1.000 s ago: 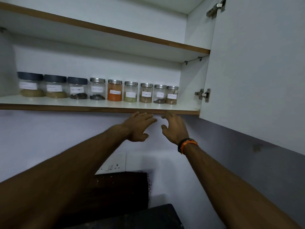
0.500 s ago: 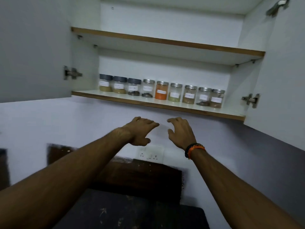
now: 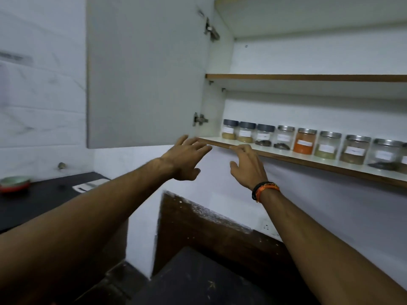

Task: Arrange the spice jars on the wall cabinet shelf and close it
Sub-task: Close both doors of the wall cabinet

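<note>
Several labelled spice jars stand in one row on the lower shelf (image 3: 284, 153) of the open wall cabinet; the orange-filled jar (image 3: 304, 141) is midway along, three dark-lidded jars (image 3: 247, 132) at the left end. The left cabinet door (image 3: 143, 71) hangs wide open. My left hand (image 3: 187, 160) is raised just under that door's lower right corner, fingers spread, holding nothing. My right hand (image 3: 247, 166), with a black and orange wristband, reaches up with fingertips at the shelf's front edge, empty.
An upper shelf (image 3: 308, 77) spans the cabinet above the jars. A dark counter (image 3: 44, 199) at the left carries a red and green bowl (image 3: 14, 183). A dark worktop (image 3: 198, 280) lies below my arms. Tiled wall at left.
The view has swung left, so the left door now fills the upper left and the right door is out of frame. Both hands stay raised and empty, now nearer the door's lower corner.
</note>
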